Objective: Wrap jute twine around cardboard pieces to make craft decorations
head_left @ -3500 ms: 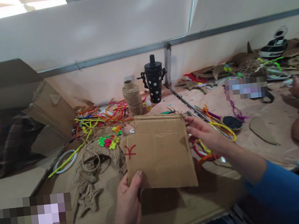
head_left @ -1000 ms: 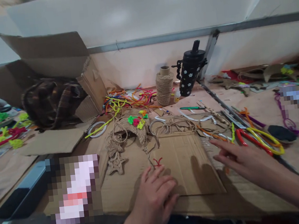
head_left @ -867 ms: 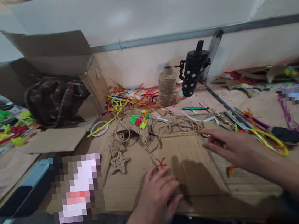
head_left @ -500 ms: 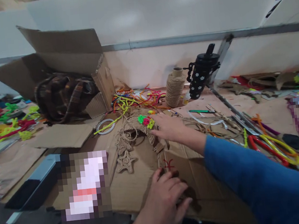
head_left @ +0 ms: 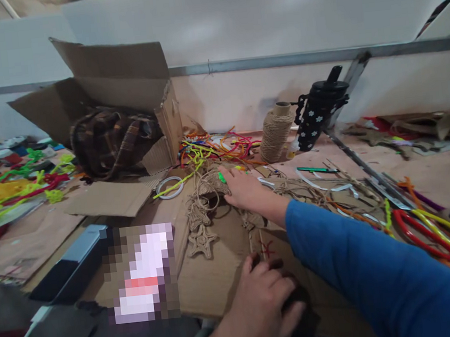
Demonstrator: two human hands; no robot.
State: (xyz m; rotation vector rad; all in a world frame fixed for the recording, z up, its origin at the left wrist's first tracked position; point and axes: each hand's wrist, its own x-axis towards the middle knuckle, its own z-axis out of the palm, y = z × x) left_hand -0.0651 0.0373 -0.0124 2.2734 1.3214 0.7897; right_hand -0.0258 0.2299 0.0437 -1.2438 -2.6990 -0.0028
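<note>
A twine-wrapped wreath [head_left: 210, 183] lies on cardboard in front of me, with loops of cord on its left side. Two star shapes of coiled twine, the lower star [head_left: 202, 241] and one above it, hang at that side. My right hand [head_left: 247, 187] lies over the wreath's top right, its thumb on the near edge and fingers across the top. It covers most of the bright flowers there; a bit of green flower [head_left: 221, 177] shows. My left hand [head_left: 261, 304] rests on the cardboard [head_left: 205, 288] nearer me, fingers loosely bent and apart, beside a red mark [head_left: 268, 249].
An open cardboard box [head_left: 126, 66] holds a plaid bag [head_left: 113, 140]. Behind stand a twine spool [head_left: 277, 133] and a black flowered tumbler [head_left: 319, 115]. A grey power bank [head_left: 72, 265] lies left. Pipe cleaners, a green pen [head_left: 317, 170] and scraps spread around.
My right hand has shifted onto the flowers, hiding the red one and most of the green. My left hand stays on the cardboard. The view has turned slightly left.
</note>
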